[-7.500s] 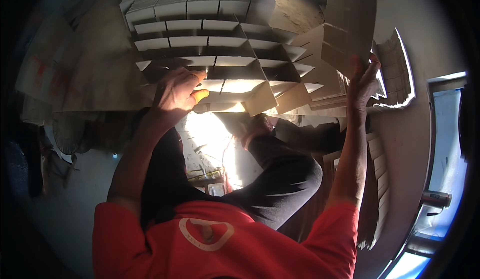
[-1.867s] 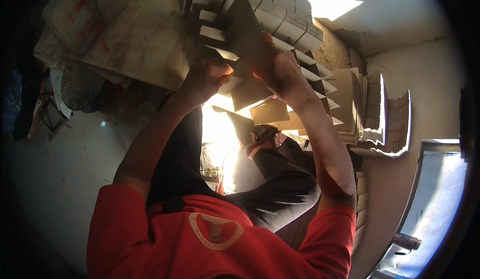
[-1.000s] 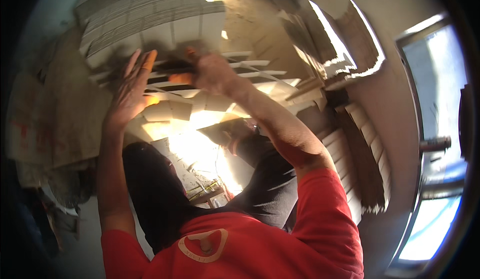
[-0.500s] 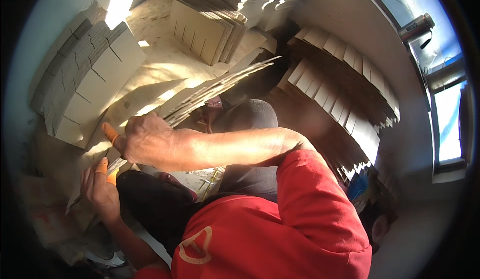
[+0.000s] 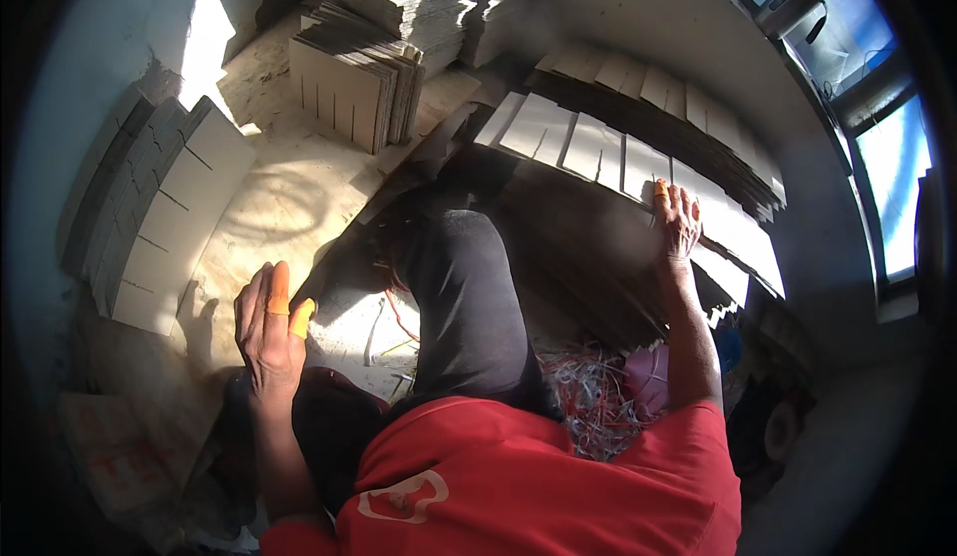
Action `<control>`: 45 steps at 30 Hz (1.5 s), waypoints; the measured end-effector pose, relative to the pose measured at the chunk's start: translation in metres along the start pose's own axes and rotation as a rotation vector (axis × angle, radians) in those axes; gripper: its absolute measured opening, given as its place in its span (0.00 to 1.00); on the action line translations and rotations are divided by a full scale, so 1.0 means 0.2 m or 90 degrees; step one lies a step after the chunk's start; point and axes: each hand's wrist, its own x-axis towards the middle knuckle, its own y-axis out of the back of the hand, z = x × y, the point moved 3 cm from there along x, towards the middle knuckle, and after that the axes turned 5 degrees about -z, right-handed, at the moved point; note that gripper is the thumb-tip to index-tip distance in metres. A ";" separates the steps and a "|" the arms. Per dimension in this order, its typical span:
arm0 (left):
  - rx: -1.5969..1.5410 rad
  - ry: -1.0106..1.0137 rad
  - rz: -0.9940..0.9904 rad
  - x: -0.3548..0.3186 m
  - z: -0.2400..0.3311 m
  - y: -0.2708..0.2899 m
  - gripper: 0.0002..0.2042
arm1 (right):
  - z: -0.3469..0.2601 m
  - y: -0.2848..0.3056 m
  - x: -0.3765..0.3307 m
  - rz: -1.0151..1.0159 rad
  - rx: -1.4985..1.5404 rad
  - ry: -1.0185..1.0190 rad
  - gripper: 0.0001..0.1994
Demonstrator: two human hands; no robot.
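Note:
My left hand (image 5: 271,332) is raised at left, holding nothing, its fingers loosely extended; orange and yellow covers sit on two fingertips. My right hand (image 5: 680,219), one finger also in an orange cover, reaches out to the right. Its fingers lie stretched over the near edge of pale slotted cardboard strips (image 5: 588,150). Those strips rest askew on top of a stack, overhanging its near side. The underside of the right hand is hidden.
Slotted cardboard stands in a stack (image 5: 189,217) by the left wall and in another (image 5: 339,92) on the wooden surface (image 5: 284,187). A further row of cardboard (image 5: 638,82) lies along the right wall. Tangled strapping scraps (image 5: 588,396) lie beside my knee (image 5: 469,297).
Both hands were together at left on a bundle of cardboard strips. The right hand has swung to the right-hand stack, where strips now lie on top; the left hand has let go.

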 end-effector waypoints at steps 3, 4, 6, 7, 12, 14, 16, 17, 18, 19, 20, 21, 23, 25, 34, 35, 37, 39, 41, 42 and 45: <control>0.006 0.034 -0.032 -0.04 -0.06 -0.10 0.29 | 0.25 -0.26 -0.08 -0.015 -0.024 -0.064 0.18; 0.006 0.035 -0.038 -0.05 -0.07 -0.12 0.30 | 0.29 -0.31 -0.10 -0.002 -0.038 -0.063 0.17; 0.020 0.026 -0.048 -0.05 -0.07 -0.14 0.30 | 0.35 -0.43 -0.11 -0.027 -0.050 -0.065 0.18; 0.020 0.022 -0.051 -0.04 -0.06 -0.15 0.30 | 0.38 -0.50 -0.11 -0.036 -0.064 -0.054 0.18; 0.024 0.027 -0.065 -0.03 -0.06 -0.15 0.29 | 0.41 -0.70 -0.11 -0.136 -0.028 -0.050 0.19; 0.029 0.039 -0.068 -0.04 -0.07 -0.14 0.27 | 0.37 -0.71 -0.10 -0.104 -0.032 -0.015 0.18; 0.020 0.045 -0.069 -0.06 -0.09 -0.14 0.27 | 0.39 -0.72 -0.11 -0.071 -0.035 0.020 0.17; 0.015 0.049 -0.066 -0.06 -0.11 -0.14 0.27 | 0.42 -0.74 -0.11 -0.116 -0.023 0.031 0.18; 0.004 0.055 -0.063 -0.07 -0.11 -0.15 0.26 | 0.43 -0.74 -0.11 -0.158 -0.020 0.037 0.19; 0.011 0.050 -0.060 -0.09 -0.12 -0.16 0.25 | 0.43 -0.71 -0.10 -0.202 -0.019 0.041 0.19; 0.003 0.055 -0.062 -0.09 -0.13 -0.15 0.24 | 0.44 -0.69 -0.07 -0.266 -0.004 0.012 0.21; -0.010 0.059 -0.064 -0.08 -0.13 -0.14 0.23 | 0.43 -0.63 -0.03 -0.331 0.008 -0.019 0.22; -0.018 0.090 -0.065 -0.12 -0.15 -0.11 0.22 | 0.38 -0.36 0.09 -0.487 0.062 0.072 0.40; -0.042 0.121 -0.065 -0.13 -0.16 -0.11 0.22 | 0.37 -0.32 0.22 -0.662 0.132 0.093 0.36; -0.099 0.163 0.024 -0.16 -0.36 -0.16 0.20 | -0.85 0.32 0.76 0.072 0.525 0.203 0.06; -0.105 0.159 0.030 -0.15 -0.41 -0.16 0.20 | -1.04 0.39 0.81 0.148 0.518 0.251 0.05; -0.080 0.188 0.052 -0.14 -0.53 -0.17 0.20 | -1.36 0.46 0.91 0.219 0.473 0.335 0.06; -0.060 0.215 0.064 -0.10 -0.64 -0.10 0.17 | -1.67 0.50 1.00 0.233 0.426 0.355 0.10; -0.012 0.235 0.099 -0.03 -0.78 -0.08 0.16 | -1.83 0.46 1.09 0.153 0.370 0.321 0.18; -0.002 0.245 0.121 -0.01 -0.86 -0.06 0.15 | -1.91 0.44 1.12 0.111 0.356 0.310 0.20; 0.042 0.220 0.176 0.08 -1.11 -0.03 0.15 | -2.05 0.28 1.21 0.021 0.239 0.304 0.23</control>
